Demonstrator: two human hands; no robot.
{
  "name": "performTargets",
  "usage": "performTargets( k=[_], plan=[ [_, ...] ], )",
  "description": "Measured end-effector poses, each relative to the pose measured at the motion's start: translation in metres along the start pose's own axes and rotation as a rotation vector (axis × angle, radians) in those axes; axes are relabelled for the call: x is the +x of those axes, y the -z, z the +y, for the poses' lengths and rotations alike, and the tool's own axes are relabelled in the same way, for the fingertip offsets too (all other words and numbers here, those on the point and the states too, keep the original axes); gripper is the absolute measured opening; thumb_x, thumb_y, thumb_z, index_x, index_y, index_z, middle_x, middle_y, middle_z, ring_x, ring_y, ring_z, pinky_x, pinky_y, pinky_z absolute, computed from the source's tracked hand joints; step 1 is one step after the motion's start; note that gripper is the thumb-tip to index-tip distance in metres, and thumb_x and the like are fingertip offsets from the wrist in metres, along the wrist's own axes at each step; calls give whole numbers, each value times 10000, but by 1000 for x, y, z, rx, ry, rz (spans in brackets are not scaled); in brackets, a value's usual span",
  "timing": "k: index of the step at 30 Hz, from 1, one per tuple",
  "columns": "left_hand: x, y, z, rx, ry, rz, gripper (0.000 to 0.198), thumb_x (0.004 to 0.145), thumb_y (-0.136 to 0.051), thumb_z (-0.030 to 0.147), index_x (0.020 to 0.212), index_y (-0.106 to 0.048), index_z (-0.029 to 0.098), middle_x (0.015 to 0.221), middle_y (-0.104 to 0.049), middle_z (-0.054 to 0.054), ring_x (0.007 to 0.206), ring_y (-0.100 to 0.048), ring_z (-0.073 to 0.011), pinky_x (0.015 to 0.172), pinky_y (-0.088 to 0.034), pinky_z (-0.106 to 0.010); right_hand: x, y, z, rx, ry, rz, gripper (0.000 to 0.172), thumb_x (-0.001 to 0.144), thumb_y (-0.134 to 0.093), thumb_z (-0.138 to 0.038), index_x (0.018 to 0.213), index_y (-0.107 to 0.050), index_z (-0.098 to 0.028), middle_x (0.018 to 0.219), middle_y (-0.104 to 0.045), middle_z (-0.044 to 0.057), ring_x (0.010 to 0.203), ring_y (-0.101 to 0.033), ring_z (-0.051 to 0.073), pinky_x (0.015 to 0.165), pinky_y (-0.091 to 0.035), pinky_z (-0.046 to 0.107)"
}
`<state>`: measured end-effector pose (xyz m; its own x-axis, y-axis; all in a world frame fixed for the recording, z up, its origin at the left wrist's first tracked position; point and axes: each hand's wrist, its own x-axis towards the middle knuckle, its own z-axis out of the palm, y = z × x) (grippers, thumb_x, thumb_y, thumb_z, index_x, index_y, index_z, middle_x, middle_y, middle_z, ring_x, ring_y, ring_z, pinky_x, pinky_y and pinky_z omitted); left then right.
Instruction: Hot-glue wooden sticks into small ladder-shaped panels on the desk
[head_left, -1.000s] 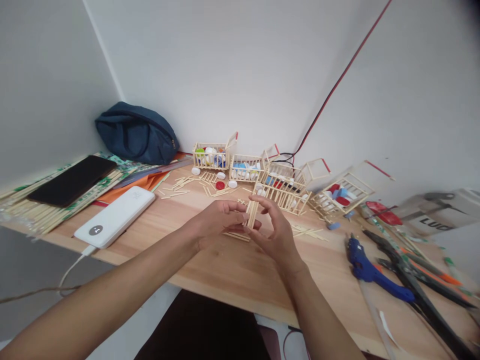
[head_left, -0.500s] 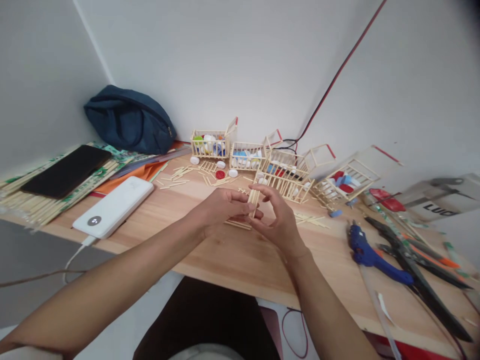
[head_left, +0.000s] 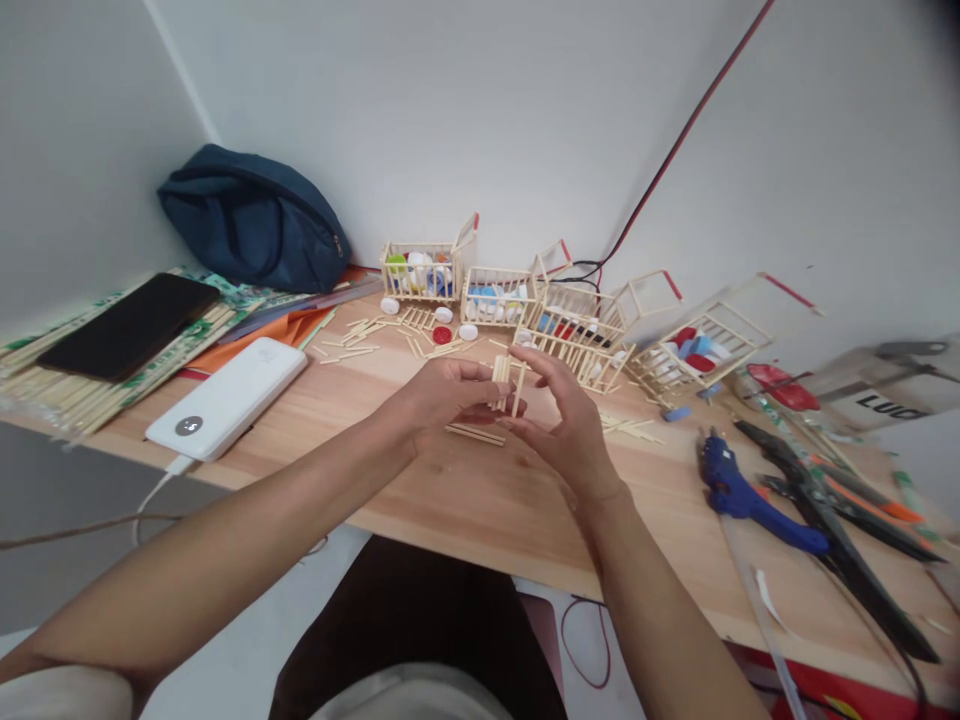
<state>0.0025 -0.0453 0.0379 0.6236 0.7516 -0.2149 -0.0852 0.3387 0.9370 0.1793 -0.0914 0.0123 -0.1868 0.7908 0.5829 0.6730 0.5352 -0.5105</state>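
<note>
My left hand (head_left: 454,392) is closed on a small bundle of short wooden sticks (head_left: 500,376), held upright above the table. Just to its right, my right hand (head_left: 559,408) pinches a single wooden stick (head_left: 519,390) between thumb and forefinger at its two ends. A narrow gap parts this stick from the bundle. Below the hands, a couple of loose sticks (head_left: 475,435) lie on the wooden table (head_left: 465,500). Behind them stand several little stick-built carts (head_left: 420,285) filled with coloured bottle caps.
At the left are a white power bank (head_left: 225,400), a dark phone (head_left: 129,326) on packs of sticks, and a blue bag (head_left: 259,220). A blue glue gun (head_left: 750,500) and black-handled cutters (head_left: 832,540) lie at the right. More cut sticks (head_left: 634,428) and a red cap (head_left: 442,334) are scattered around.
The stick in my right fingers has come away from the bundle, opening a gap to the right. My left hand keeps its grip, and the whole view has shifted slightly.
</note>
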Motion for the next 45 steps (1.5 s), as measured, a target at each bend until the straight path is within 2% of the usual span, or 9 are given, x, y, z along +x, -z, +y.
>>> performTargets(
  k=[8, 16, 20, 24, 27, 31, 34, 40, 45],
  plan=[
    [-1, 1, -4, -67, -2, 2, 272, 672, -789, 289, 776, -624, 100, 832, -735, -117, 793, -698, -192, 878, -495, -395, -1, -3, -1, 0, 11, -6, 606, 798, -668, -327, 1350, -419, -326, 1356, -528, 72, 1261, -478, 270, 962, -441, 472],
    [-7, -5, -1, -109, 39, 45, 280, 607, -832, 249, 697, -608, 107, 718, -723, -77, 781, -699, -181, 839, -505, -333, -1, -6, -5, 17, 14, 3, 546, 766, -653, -228, 1267, -446, -296, 1284, -565, 74, 1212, -507, 250, 966, -434, 451],
    [-9, -2, -4, -115, 16, 55, 269, 631, -820, 257, 725, -621, 103, 741, -725, -73, 754, -694, -162, 845, -502, -329, 0, -7, -3, 53, -17, -12, 563, 771, -682, -261, 1284, -452, -302, 1310, -550, 67, 1216, -500, 246, 942, -441, 425],
    [-9, 12, -9, -93, -9, 68, 277, 688, -791, 301, 840, -653, 115, 871, -739, -86, 836, -697, -166, 843, -497, -305, 1, -6, -1, 123, -61, 7, 552, 806, -674, -321, 1312, -454, -313, 1343, -532, 66, 1229, -492, 241, 885, -458, 385],
    [-16, 28, -9, -64, -13, 101, 279, 736, -758, 323, 912, -654, 134, 941, -739, -91, 889, -702, -182, 765, -501, -256, 5, -4, -5, 78, -58, -40, 555, 811, -670, -356, 1322, -457, -314, 1349, -526, 70, 1229, -487, 246, 880, -453, 382],
    [-34, 53, 0, -115, -45, 249, 220, 771, -728, 272, 920, -636, 140, 931, -741, -83, 868, -712, -182, 637, -498, -204, 25, -7, -15, -62, -107, -167, 574, 814, -657, -335, 1348, -455, -273, 1102, -622, 67, 985, -581, 217, 808, -458, 359],
    [-50, 71, 6, -169, -89, 345, 181, 785, -711, 223, 916, -624, 135, 924, -742, -88, 840, -716, -173, 614, -509, -195, 50, -23, -21, -136, -152, -311, 597, 804, -623, -243, 1371, -438, -210, 895, -619, 33, 800, -569, 176, 760, -440, 323],
    [-77, 92, 6, -205, -89, 447, 191, 789, -706, 210, 934, -633, 110, 980, -730, -126, 836, -714, -175, 595, -512, -188, 100, -87, -19, -159, -105, -487, 592, 702, -568, -74, 1291, -513, -105, 843, -627, 42, 718, -529, 149, 677, -388, 266],
    [-82, 99, -4, -213, -82, 434, 211, 770, -725, 248, 906, -650, 105, 951, -732, -126, 779, -705, -153, 578, -476, -181, 125, -121, -8, -140, -96, -557, 391, 675, -576, -63, 1059, -625, -118, 748, -634, 27, 629, -494, 143, 593, -347, 251]
  ],
)
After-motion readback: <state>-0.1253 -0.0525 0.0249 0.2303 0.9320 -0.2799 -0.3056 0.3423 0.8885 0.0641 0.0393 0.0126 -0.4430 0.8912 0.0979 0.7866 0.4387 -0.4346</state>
